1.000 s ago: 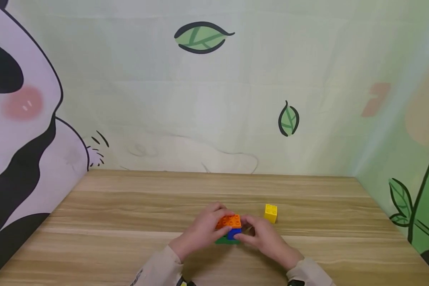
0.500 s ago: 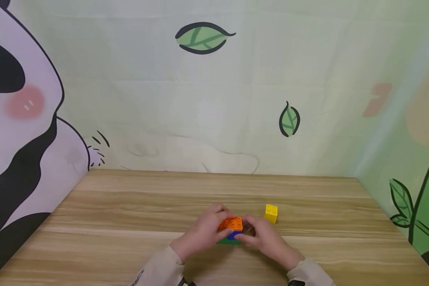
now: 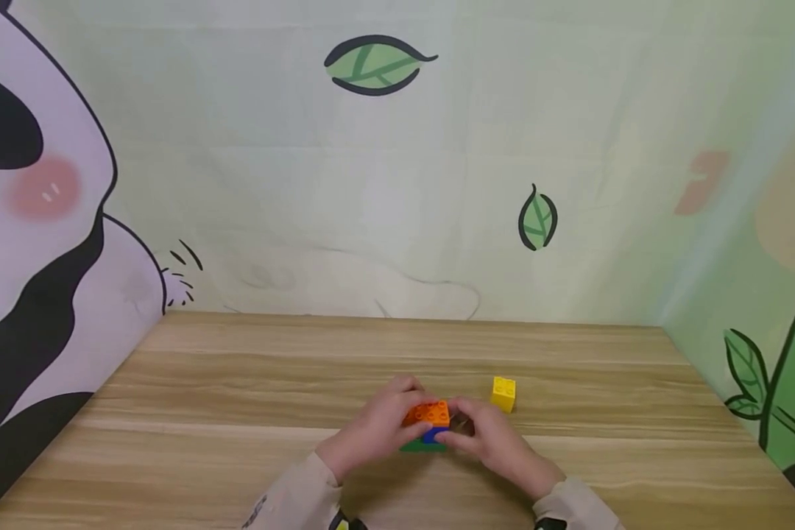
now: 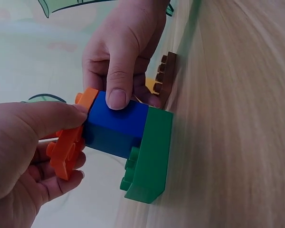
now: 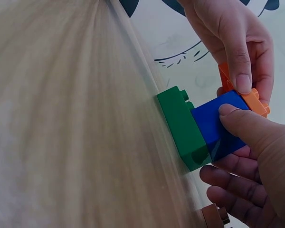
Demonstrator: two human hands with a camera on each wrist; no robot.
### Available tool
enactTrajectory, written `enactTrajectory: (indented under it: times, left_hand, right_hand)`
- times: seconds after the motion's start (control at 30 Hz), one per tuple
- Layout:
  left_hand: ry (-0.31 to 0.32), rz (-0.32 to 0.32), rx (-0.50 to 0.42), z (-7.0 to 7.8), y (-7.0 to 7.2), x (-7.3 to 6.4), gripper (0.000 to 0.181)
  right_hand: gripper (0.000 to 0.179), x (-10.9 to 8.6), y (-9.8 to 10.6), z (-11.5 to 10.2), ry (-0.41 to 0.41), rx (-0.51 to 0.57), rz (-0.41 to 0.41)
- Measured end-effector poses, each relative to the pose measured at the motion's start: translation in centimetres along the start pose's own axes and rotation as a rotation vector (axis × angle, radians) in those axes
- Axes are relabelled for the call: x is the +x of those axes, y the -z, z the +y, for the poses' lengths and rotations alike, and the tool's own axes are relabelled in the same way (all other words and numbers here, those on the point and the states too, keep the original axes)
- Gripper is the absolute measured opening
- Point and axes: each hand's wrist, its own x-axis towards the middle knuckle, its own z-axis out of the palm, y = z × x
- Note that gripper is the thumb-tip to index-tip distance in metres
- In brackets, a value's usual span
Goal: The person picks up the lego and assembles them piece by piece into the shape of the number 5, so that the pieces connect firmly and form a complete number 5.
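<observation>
A small stack of toy building bricks stands on the wooden table between both hands. At its bottom lies a green brick (image 4: 154, 152), with a blue brick (image 4: 118, 118) on its right part. Above the blue one is an orange brick (image 3: 437, 414), overhanging to the left; whether it sits fully pressed on cannot be told. My left hand (image 3: 380, 423) pinches the orange brick between thumb and fingers. From the right, my right hand (image 3: 500, 445) grips the blue brick, its thumb on the near face.
Beyond the right hand stands a yellow brick (image 3: 503, 395) on the table (image 3: 238, 368). A brown brick (image 4: 167, 78) lies by the right hand, mostly hidden in the head view. A printed cloth backdrop (image 3: 404, 184) rises behind the table.
The orange brick has shifted slightly right and lower over the blue one, so less blue shows beneath it. Both hands keep their hold and have barely moved.
</observation>
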Motion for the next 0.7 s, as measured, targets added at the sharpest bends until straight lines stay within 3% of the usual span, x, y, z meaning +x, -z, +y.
enactTrajectory:
  times: [0.23, 0.5, 0.7]
  left_hand:
    - [-0.021, 0.000, 0.003, 0.06, 0.12, 0.08, 0.030]
    - [-0.074, 0.058, 0.068, 0.14, -0.17, -0.13, 0.028]
    - [-0.056, 0.053, 0.080, 0.30, -0.26, -0.43, 0.030]
  right_hand:
    - [0.033, -0.02, -0.06, -0.08, -0.012, 0.005, 0.007]
    - [0.034, 0.00, -0.18, -0.02, 0.029, -0.008, 0.023]
    - [0.034, -0.06, -0.31, -0.10, 0.022, -0.023, 0.033]
